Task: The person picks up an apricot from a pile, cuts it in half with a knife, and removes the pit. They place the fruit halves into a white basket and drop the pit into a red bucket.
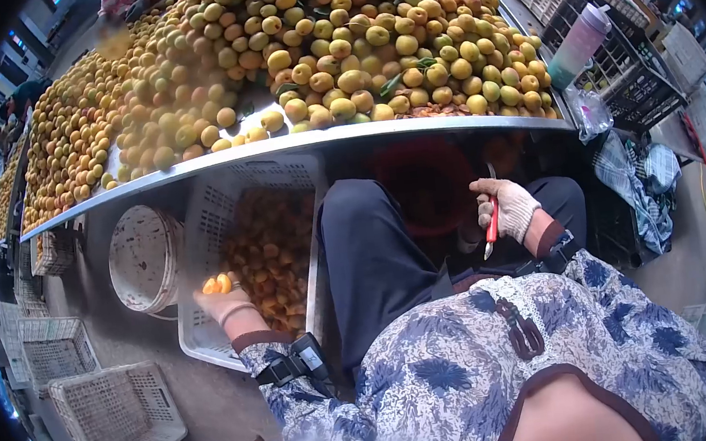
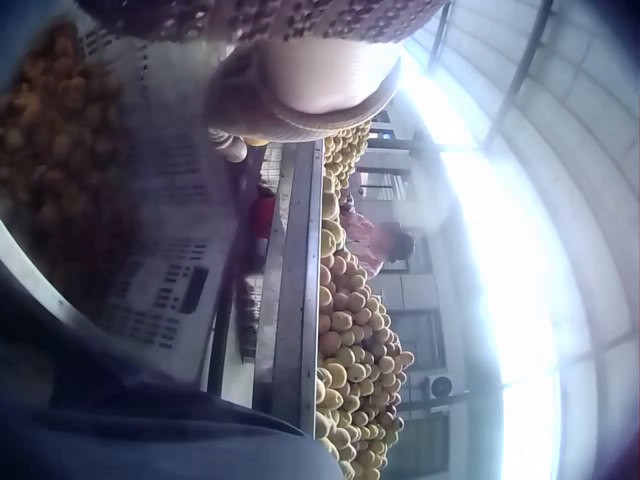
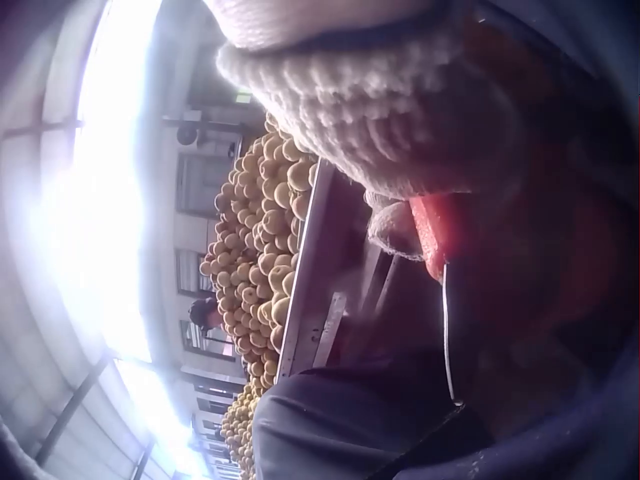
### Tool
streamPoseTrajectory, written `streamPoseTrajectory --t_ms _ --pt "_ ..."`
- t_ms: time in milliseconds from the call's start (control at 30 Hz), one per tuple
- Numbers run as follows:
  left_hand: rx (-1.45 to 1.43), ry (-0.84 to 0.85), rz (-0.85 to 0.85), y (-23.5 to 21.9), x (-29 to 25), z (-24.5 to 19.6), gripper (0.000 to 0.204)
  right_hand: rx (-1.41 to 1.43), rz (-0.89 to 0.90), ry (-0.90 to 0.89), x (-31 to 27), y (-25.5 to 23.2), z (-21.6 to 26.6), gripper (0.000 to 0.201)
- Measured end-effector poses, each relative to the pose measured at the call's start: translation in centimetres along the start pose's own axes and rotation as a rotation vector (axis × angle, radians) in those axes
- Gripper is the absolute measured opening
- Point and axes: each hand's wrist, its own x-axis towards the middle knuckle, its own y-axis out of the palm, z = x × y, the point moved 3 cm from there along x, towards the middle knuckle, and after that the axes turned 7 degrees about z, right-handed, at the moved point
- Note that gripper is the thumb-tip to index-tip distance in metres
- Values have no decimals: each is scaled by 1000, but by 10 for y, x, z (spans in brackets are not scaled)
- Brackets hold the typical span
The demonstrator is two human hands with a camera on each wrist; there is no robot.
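In the head view my gloved left hand (image 1: 229, 304) holds a split apricot (image 1: 217, 284), orange flesh showing, over the side of a white plastic crate (image 1: 198, 344). Many apricot halves (image 1: 265, 247) fill that crate. My gloved right hand (image 1: 510, 209), near my right knee, grips a red-handled tool (image 1: 492, 221) with metal at its ends. From the red handle (image 3: 430, 235) a thin metal shaft (image 3: 447, 335) reaches down in the right wrist view. The left wrist view shows the left glove (image 2: 290, 115) beside the crate, with its fingers mostly hidden.
A metal-edged table (image 1: 294, 147) heaped with whole apricots (image 1: 344, 49) stands before my knees. Below it, a red tub (image 1: 427, 187) sits in shadow between my legs. To the left are a white bucket (image 1: 144, 258) and an overturned-looking crate (image 1: 120, 415); a bottle (image 1: 582, 43) stands right.
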Motion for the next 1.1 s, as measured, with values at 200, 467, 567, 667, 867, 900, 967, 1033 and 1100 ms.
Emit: streamPoseTrajectory --t_ms 200,467,567,667,867,900,967,1033,1100 --pt "863 199 427 2 98 98 65 -36 -37 -10 10 12 -5 10" --pt "116 -44 263 49 -14 65 65 -46 4 -72 0 35 0 11" --pt "116 34 209 40 -10 52 58 86 25 1 2 36 -5 18" --pt "77 107 207 56 -30 32 45 50 139 127 -10 47 -5 22" --pt "123 222 439 132 -91 -3 33 -425 226 3 -42 74 2 23" --pt "175 251 525 148 -101 -9 32 -593 290 -46 -47 76 6 27" --pt "321 330 675 176 -122 -20 31 -741 367 -100 -59 81 16 37" --pt "397 364 788 203 -126 -25 34 -622 348 -118 -70 84 28 36" --pt "543 384 908 227 -124 -29 35 -521 299 -159 -79 84 44 34"
